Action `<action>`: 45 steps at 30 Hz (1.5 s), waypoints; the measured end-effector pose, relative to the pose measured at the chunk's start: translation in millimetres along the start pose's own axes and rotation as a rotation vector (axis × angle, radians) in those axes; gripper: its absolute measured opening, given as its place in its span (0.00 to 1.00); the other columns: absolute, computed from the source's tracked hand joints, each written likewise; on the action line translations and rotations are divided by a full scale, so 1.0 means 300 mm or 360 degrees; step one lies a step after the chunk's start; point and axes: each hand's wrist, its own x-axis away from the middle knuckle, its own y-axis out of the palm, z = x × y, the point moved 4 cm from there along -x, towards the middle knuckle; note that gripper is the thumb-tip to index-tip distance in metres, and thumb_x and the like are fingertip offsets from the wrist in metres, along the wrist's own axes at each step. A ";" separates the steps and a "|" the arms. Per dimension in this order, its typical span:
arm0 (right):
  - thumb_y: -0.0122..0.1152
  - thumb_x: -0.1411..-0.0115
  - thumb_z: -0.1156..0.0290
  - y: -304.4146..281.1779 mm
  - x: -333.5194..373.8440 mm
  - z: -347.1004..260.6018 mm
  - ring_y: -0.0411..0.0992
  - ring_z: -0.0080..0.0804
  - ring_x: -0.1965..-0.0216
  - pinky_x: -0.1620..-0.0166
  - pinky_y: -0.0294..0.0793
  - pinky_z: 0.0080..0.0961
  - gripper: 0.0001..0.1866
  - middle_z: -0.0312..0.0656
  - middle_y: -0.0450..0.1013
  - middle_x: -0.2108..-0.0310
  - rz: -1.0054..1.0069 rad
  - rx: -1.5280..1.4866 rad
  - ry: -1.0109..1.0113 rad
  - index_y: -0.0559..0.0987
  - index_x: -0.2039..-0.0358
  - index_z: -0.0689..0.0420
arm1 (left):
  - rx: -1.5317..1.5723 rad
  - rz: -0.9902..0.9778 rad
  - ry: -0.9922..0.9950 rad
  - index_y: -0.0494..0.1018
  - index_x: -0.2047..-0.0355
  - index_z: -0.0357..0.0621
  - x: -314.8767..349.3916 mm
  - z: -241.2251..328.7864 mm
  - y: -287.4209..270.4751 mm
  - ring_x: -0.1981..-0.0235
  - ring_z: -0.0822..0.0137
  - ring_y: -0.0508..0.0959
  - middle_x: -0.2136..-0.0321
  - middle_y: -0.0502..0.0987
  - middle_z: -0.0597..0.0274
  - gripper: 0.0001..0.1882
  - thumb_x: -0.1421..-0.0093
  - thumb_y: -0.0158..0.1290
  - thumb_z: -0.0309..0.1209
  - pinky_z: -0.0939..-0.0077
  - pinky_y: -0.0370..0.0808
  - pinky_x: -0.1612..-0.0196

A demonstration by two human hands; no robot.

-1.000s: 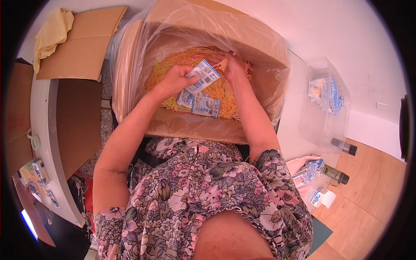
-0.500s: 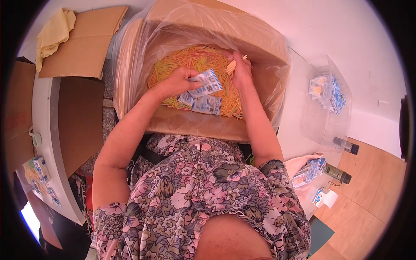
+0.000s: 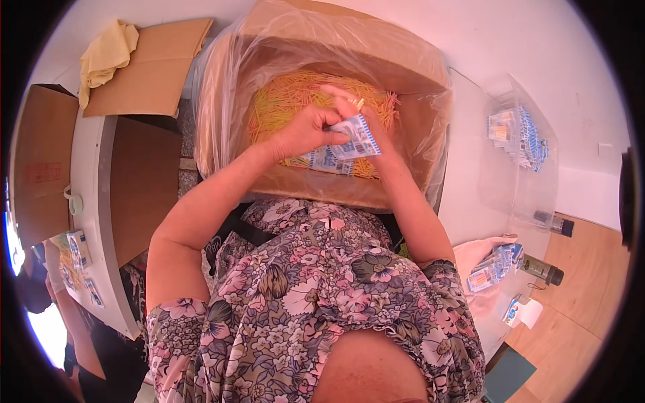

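My left hand (image 3: 306, 133) pinches a small clear-and-blue printed packet (image 3: 356, 141) between thumb and fingers. Behind and partly covered by that packet, my right hand (image 3: 377, 119) is closed around a small bundle of thin sticks (image 3: 361, 104), whose pale yellow ends poke out. Both hands are over a big cardboard box (image 3: 269, 189) lined with clear plastic. Loose thin yellow, orange and pink sticks (image 3: 285, 94) cover the inside of it. On those sticks, just under my left hand, lie more blue-and-clear packets (image 3: 326, 161).
To the right, a clear plastic bin (image 3: 494, 174) holds several packets. Below it are a pink cloth (image 3: 474, 255) with packets and a dark bottle (image 3: 543, 270). At left, a yellow cloth (image 3: 107, 57) hangs over a cardboard flap (image 3: 151, 67). Another person's arm (image 3: 80, 336) shows at lower left.
My left hand has brought the packet rightward, in front of my right hand. The bundle, plainly visible before, is now mostly hidden. The whole view has shifted slightly.
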 end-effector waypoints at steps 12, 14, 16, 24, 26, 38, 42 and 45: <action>0.60 0.49 0.64 -0.018 0.105 -0.104 0.72 0.37 0.78 0.76 0.71 0.28 0.07 0.39 0.72 0.76 0.0518 0.1589 -0.0605 0.77 0.71 0.52 | -0.0606 0.0176 0.0494 0.75 0.70 0.36 0.012 0.025 0.065 0.72 0.71 0.74 0.75 0.75 0.61 0.06 0.50 0.58 0.22 0.77 0.70 0.67; 0.61 0.50 0.64 -0.038 0.101 -0.069 0.72 0.38 0.79 0.77 0.70 0.29 0.07 0.39 0.72 0.78 0.0620 0.1270 -0.0283 0.76 0.72 0.52 | -0.0572 0.0197 0.0462 0.75 0.70 0.36 0.003 0.021 0.071 0.71 0.70 0.74 0.74 0.75 0.60 0.06 0.50 0.58 0.22 0.77 0.70 0.67; 0.62 0.50 0.66 -0.022 0.102 -0.094 0.72 0.38 0.80 0.77 0.69 0.28 0.07 0.43 0.70 0.82 0.0564 0.1494 -0.0722 0.76 0.75 0.54 | -0.0563 0.0202 0.0570 0.75 0.70 0.37 -0.002 0.018 0.067 0.70 0.70 0.75 0.73 0.75 0.60 0.06 0.50 0.58 0.22 0.77 0.71 0.67; 0.57 0.47 0.71 -0.294 0.054 -0.065 0.63 0.16 0.82 0.78 0.63 0.18 0.09 0.31 0.66 0.85 0.1175 0.0260 -0.0226 0.72 0.81 0.58 | -0.0811 0.0215 0.0413 0.76 0.66 0.38 -0.047 -0.048 0.004 0.67 0.70 0.75 0.69 0.75 0.64 0.07 0.47 0.56 0.24 0.80 0.70 0.63; 0.57 0.45 0.72 -0.297 0.054 -0.081 0.65 0.16 0.82 0.79 0.64 0.16 0.09 0.30 0.66 0.83 0.1083 0.0273 -0.0243 0.71 0.81 0.56 | -0.0670 0.0355 0.0585 0.76 0.66 0.38 -0.058 -0.053 -0.009 0.68 0.70 0.75 0.70 0.76 0.65 0.07 0.47 0.55 0.24 0.81 0.70 0.62; 0.62 0.48 0.69 -0.181 0.136 -0.162 0.60 0.11 0.84 0.84 0.56 0.12 0.10 0.28 0.65 0.84 0.0448 -0.0063 0.0330 0.72 0.82 0.55 | 0.0140 0.0315 -0.0072 0.77 0.70 0.35 -0.050 -0.053 -0.023 0.69 0.77 0.74 0.71 0.76 0.66 0.06 0.50 0.58 0.20 0.82 0.71 0.64; 0.61 0.45 0.68 -0.182 0.142 -0.186 0.59 0.10 0.86 0.85 0.53 0.11 0.12 0.25 0.62 0.85 0.0535 -0.0028 0.0304 0.69 0.81 0.53 | 0.0178 0.0304 0.0013 0.78 0.71 0.36 -0.053 -0.043 -0.017 0.68 0.75 0.74 0.69 0.76 0.64 0.06 0.53 0.59 0.18 0.82 0.72 0.62; 0.60 0.45 0.69 -0.177 0.117 -0.181 0.59 0.11 0.83 0.81 0.56 0.12 0.11 0.26 0.63 0.84 0.0623 0.0203 0.0179 0.71 0.82 0.55 | 0.0165 0.0236 0.0061 0.78 0.73 0.36 -0.048 -0.029 -0.004 0.66 0.74 0.74 0.68 0.76 0.64 0.06 0.53 0.60 0.19 0.81 0.71 0.60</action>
